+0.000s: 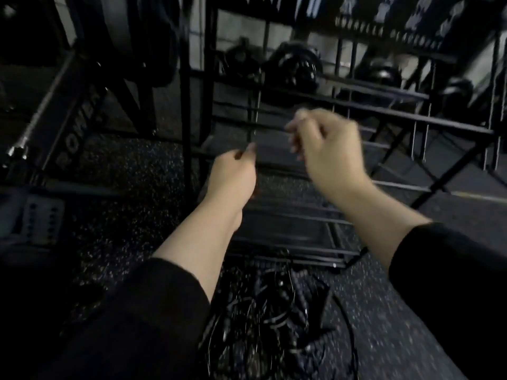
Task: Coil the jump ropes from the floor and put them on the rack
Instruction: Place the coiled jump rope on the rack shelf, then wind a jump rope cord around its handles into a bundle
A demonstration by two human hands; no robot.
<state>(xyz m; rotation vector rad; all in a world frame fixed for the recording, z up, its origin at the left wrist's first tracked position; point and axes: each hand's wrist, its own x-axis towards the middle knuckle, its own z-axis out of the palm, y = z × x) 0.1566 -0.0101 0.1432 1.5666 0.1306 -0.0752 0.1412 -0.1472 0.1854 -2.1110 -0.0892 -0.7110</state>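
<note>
A tangle of black jump ropes (274, 311) lies on the speckled floor at the bottom centre, just in front of the black metal rack (356, 116). Both my hands are raised before the rack's lower bars. My left hand (233, 171) has thumb and fingertips pinched together on what looks like a thin dark rope. My right hand (326, 149), blurred, is higher and to the right, with its fingers curled in a similar pinch. The rope between my hands hardly shows against the dark rack.
Dark round weights (293, 67) sit on the rack's upper shelves. A black frame marked POWER (79, 124) stands to the left with a barbell end (16, 152). One thin rope strand (348, 322) trails right across the floor.
</note>
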